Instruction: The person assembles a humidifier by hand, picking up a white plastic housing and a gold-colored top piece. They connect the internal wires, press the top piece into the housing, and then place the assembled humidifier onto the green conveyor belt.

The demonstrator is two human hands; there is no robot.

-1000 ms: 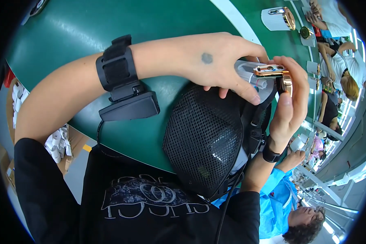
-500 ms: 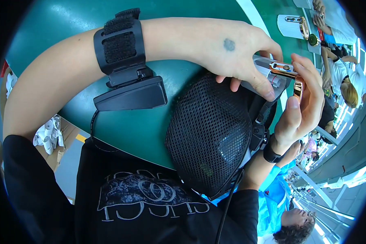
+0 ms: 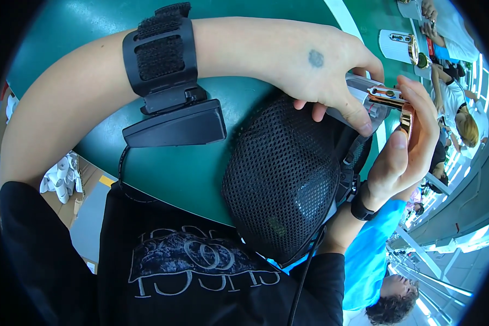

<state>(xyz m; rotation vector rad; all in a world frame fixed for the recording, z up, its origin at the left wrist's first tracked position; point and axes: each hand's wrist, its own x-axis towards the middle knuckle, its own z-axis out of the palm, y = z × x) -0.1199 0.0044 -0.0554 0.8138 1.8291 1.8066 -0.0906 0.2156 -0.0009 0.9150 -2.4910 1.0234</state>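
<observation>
My left hand point(image 3: 331, 68) is closed round a clear plastic, cup-like piece point(image 3: 356, 82), thumb on the near side and fingers partly hidden behind it. My right hand point(image 3: 410, 144) curls round the other end, at a shiny rose-gold rim point(image 3: 407, 116) joined to a narrow panel point(image 3: 384, 93) with a small dark control. The clear piece and the rim meet between my hands. Whether they are one fixed thing I cannot tell. Some white shows through the clear plastic.
Black mesh point(image 3: 282, 179) hides part of the green table point(image 3: 174, 174). A white part with a gold rim point(image 3: 396, 46) stands at the far right, near a co-worker's hands point(image 3: 429, 13). A person in blue point(image 3: 372, 255) is at lower right. White pieces point(image 3: 64, 176) lie at lower left.
Both hands and the held thing have shifted slightly right in the picture, with my grip much the same. The person in blue at lower right has moved.
</observation>
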